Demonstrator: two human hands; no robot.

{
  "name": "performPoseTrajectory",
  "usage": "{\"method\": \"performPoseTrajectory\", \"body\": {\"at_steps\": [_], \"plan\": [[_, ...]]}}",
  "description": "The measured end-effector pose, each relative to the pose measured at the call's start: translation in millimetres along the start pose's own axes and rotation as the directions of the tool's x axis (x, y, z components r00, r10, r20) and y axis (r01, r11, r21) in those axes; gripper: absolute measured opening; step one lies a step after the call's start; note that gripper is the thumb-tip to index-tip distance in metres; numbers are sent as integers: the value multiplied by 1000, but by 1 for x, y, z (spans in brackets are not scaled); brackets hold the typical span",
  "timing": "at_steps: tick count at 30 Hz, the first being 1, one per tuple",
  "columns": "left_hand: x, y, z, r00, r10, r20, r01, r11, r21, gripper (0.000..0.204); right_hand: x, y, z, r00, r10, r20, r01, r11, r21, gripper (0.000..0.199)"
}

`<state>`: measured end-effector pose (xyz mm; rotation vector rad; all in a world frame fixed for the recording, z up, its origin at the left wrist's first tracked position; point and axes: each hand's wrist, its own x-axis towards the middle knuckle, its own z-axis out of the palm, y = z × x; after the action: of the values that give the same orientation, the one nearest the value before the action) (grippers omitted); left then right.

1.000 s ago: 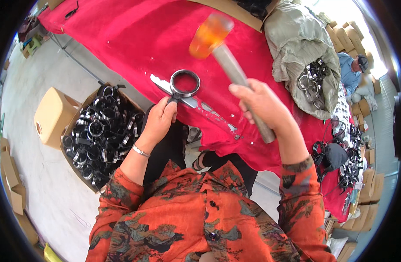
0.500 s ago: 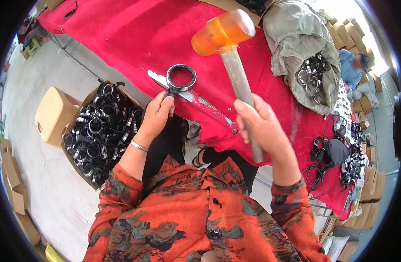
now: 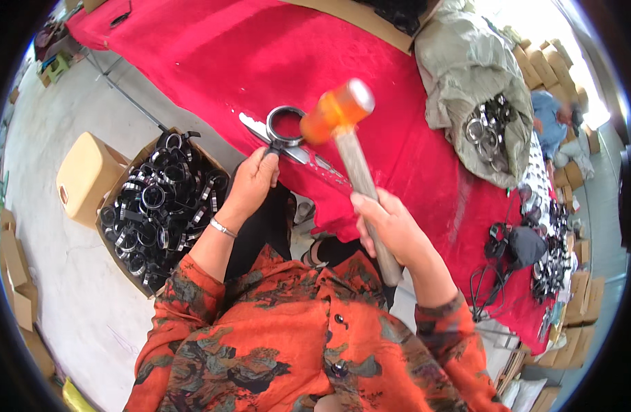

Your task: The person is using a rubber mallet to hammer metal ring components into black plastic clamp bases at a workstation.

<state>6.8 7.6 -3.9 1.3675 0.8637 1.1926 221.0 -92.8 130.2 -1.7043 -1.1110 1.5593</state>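
My left hand (image 3: 253, 180) grips the short black handle of a round black-and-silver ring part (image 3: 284, 143) at the near edge of the red-covered table. The ring lies over a bare metallic strip (image 3: 253, 126) in the torn cloth. My right hand (image 3: 395, 228) is closed round the wooden handle of a mallet (image 3: 356, 165) with a translucent orange head. That head appears over the ring's right side; whether it touches the ring I cannot tell. Both the mallet head and the right hand are slightly smeared by motion.
A cardboard box (image 3: 220, 165) full of black ring parts stands on the floor at left, beside a beige plastic stool (image 3: 82, 178). On the table's right are an open grey-green sack (image 3: 453, 69) of rings and a black cap-like object (image 3: 527, 246) with cables. Another person (image 3: 550, 120) sits beyond.
The mallet head has swung down and left, toward the ring. My right hand has moved slightly left and nearer to me. My left hand keeps its grip on the ring part.
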Motion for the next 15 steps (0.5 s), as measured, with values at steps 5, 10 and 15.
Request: {"method": "performPoseTrajectory", "body": {"at_steps": [5,10,15], "plan": [[-10,5,-8,999,-17,-35,18,1000,23,29,-22,-7,-3,967,-252,-38,248,965,-92,29],[-2,7,-1,1000,3,16,-4,998,70,30,-2,19,10,899,-423,-112,254,713,-654,37],[-11,2,-7,999,-38,-21,40,992,122,32,-17,-35,20,897,-441,-21,317,677,-664,36]]}}
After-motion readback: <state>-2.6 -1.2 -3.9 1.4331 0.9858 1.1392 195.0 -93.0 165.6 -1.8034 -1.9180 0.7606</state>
